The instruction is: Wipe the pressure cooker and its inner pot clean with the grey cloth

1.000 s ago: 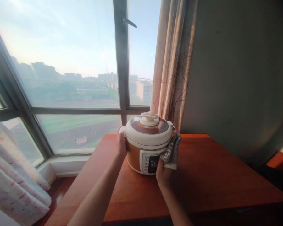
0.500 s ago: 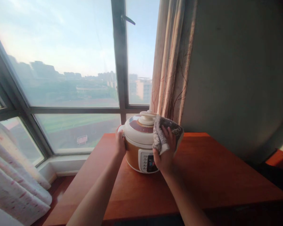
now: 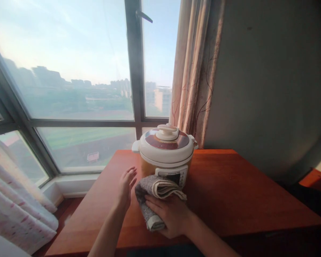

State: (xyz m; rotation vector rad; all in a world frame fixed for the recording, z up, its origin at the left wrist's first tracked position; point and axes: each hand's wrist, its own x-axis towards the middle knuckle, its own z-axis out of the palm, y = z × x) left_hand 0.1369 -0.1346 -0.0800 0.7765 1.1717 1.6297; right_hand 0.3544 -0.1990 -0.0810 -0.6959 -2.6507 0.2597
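Note:
A white and brown electric pressure cooker [image 3: 166,154] stands upright on the reddish wooden table [image 3: 246,192], its lid on and its control panel facing me. In front of its lower body my right hand [image 3: 173,216] holds a folded grey towel [image 3: 147,192], fingers spread against the cloth. The towel covers the bottom left of the panel and the cooker's lower front. My left hand [image 3: 127,185] is off the cooker, a little left of it and of the towel, with fingers apart and nothing in them.
Behind the table is a large window [image 3: 82,71] with a dark frame. A beige curtain [image 3: 194,71] hangs behind the cooker, and a pale patterned curtain [image 3: 18,210] hangs at the left. A dark wall [image 3: 267,89] rises on the right.
My right hand has brought the towel from the cooker's upper right side down to its lower front left. My left hand has let go of the side handle. The cooker has turned slightly.

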